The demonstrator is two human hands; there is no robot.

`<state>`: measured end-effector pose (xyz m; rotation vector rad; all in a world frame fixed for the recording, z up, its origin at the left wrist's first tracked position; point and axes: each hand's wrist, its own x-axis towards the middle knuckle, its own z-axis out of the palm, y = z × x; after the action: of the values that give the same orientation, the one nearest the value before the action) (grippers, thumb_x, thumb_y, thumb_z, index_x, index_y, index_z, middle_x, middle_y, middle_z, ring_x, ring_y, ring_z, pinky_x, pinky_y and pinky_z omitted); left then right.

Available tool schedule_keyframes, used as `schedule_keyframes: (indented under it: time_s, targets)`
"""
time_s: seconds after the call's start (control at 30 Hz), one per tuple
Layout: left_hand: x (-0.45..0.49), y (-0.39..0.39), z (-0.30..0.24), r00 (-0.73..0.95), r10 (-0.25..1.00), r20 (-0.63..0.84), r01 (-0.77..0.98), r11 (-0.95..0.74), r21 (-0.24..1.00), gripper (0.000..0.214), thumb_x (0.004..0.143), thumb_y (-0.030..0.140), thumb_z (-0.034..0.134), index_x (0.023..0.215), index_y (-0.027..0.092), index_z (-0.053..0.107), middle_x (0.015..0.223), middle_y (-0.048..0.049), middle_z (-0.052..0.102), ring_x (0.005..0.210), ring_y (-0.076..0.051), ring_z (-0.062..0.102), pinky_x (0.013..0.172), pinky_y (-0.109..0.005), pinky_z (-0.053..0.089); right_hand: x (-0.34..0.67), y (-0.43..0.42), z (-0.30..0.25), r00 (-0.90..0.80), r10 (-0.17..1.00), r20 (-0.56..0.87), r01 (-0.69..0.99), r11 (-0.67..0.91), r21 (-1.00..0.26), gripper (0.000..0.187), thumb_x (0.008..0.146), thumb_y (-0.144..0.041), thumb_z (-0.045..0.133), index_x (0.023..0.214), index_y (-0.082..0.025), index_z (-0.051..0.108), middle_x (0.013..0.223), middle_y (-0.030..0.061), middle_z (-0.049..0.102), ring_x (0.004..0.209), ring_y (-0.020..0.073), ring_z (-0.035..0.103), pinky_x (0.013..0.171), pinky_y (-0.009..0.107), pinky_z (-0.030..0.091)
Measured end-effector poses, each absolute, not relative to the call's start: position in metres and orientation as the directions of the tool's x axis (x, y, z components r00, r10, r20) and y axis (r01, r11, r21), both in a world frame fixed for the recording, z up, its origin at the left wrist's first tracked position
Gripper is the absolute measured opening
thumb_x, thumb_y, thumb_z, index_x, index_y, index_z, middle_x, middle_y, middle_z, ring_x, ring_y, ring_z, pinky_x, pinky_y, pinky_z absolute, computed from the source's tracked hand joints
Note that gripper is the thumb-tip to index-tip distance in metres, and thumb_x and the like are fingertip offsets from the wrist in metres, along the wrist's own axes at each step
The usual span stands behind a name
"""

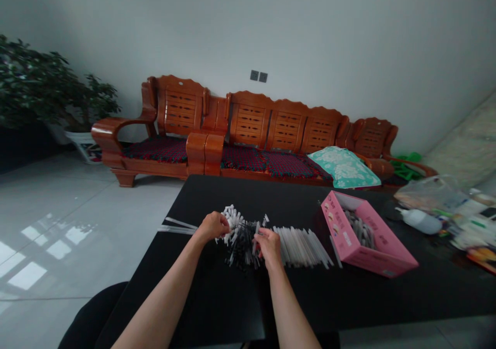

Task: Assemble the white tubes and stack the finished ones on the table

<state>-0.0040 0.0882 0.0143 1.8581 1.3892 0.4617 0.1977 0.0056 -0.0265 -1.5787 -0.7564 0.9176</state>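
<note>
My left hand (214,226) is closed in a pinch at the edge of a pile of small white pieces (232,215), which look like caps. What sits between its fingertips is too small to make out. My right hand (268,242) grips a slim translucent tube (256,230), held nearly upright over a heap of small black pieces (241,244). Just right of that hand, many similar tubes (302,246) lie side by side in a row. A few long pale tubes (176,229) rest left of my left hand.
An open pink box (382,258) with grey pieces (360,227) inside stands on the black table (228,307). Farther right are a white bottle (420,221) and plastic bags (430,191). A wooden sofa (248,116) with a teal pillow (343,165) runs behind the table.
</note>
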Motion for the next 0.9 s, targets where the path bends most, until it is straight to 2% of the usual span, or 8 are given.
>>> schedule_keyframes:
  time_s: [0.13, 0.33, 0.47, 0.63, 0.77, 0.9]
  targets:
    - [-0.020, 0.086, 0.014, 0.334, 0.931, -0.146, 0.592, -0.087, 0.802, 0.011, 0.067, 0.025, 0.064, 0.071, 0.017, 0.072, 0.052, 0.0022, 0.065, 0.047, -0.011, 0.060, 0.051, -0.019, 0.044, 0.197, 0.003, -0.021, 0.503, 0.851, -0.150, -0.012, -0.167, -0.986, 0.052, 0.062, -0.028, 0.069, 0.109, -0.005, 0.067, 0.059, 0.0036, 0.069, 0.037, 0.0143, 0.056, 0.026, 0.018, 0.031]
    - [-0.040, 0.074, 0.011, 0.248, 0.948, -0.198, 0.446, 0.070, 0.892, 0.018, 0.063, 0.028, 0.068, 0.073, 0.014, 0.073, 0.047, 0.0021, 0.060, 0.043, -0.011, 0.055, 0.045, -0.020, 0.041, 0.191, 0.005, -0.003, 0.483, 0.867, -0.125, -0.088, -0.094, -0.992, 0.054, 0.060, -0.030, 0.070, 0.106, -0.003, 0.068, 0.061, 0.0055, 0.070, 0.035, 0.0110, 0.052, 0.027, 0.017, 0.028]
    - [-0.045, 0.066, 0.005, 0.234, 0.959, -0.161, 0.438, 0.044, 0.898, 0.022, 0.064, 0.032, 0.067, 0.074, 0.014, 0.073, 0.052, 0.0011, 0.062, 0.047, -0.013, 0.058, 0.046, -0.021, 0.042, 0.185, 0.007, 0.000, 0.445, 0.888, -0.113, -0.152, -0.049, -0.987, 0.053, 0.060, -0.032, 0.072, 0.105, -0.003, 0.067, 0.060, 0.0064, 0.070, 0.034, 0.0099, 0.051, 0.027, 0.016, 0.026]
    - [-0.043, 0.057, -0.003, 0.104, 0.993, -0.053, 0.408, 0.006, 0.913, 0.026, 0.070, 0.036, 0.062, 0.082, 0.016, 0.072, 0.054, 0.0015, 0.061, 0.050, -0.014, 0.059, 0.047, -0.021, 0.044, 0.180, 0.008, -0.003, 0.418, 0.902, -0.111, -0.201, -0.027, -0.979, 0.054, 0.061, -0.033, 0.074, 0.105, -0.003, 0.066, 0.061, 0.0067, 0.070, 0.035, 0.0097, 0.051, 0.028, 0.016, 0.029]
    - [-0.033, 0.045, -0.004, 0.102, 0.995, 0.016, 0.227, -0.039, 0.973, 0.030, 0.073, 0.040, 0.061, 0.089, 0.015, 0.070, 0.059, 0.0014, 0.061, 0.052, -0.013, 0.058, 0.048, -0.021, 0.045, 0.177, 0.010, 0.001, 0.421, 0.900, -0.112, -0.244, -0.007, -0.970, 0.056, 0.059, -0.034, 0.076, 0.105, -0.004, 0.064, 0.063, 0.0059, 0.070, 0.038, 0.0108, 0.054, 0.029, 0.016, 0.031]
    - [-0.022, 0.031, -0.002, 0.136, 0.990, 0.025, 0.022, -0.028, 0.999, 0.033, 0.072, 0.040, 0.066, 0.089, 0.013, 0.069, 0.057, 0.0022, 0.057, 0.050, -0.011, 0.054, 0.045, -0.020, 0.041, 0.173, 0.016, 0.010, 0.461, 0.884, -0.077, -0.287, 0.066, -0.956, 0.056, 0.059, -0.035, 0.078, 0.105, -0.007, 0.062, 0.065, 0.0047, 0.071, 0.043, 0.0128, 0.059, 0.032, 0.018, 0.040]
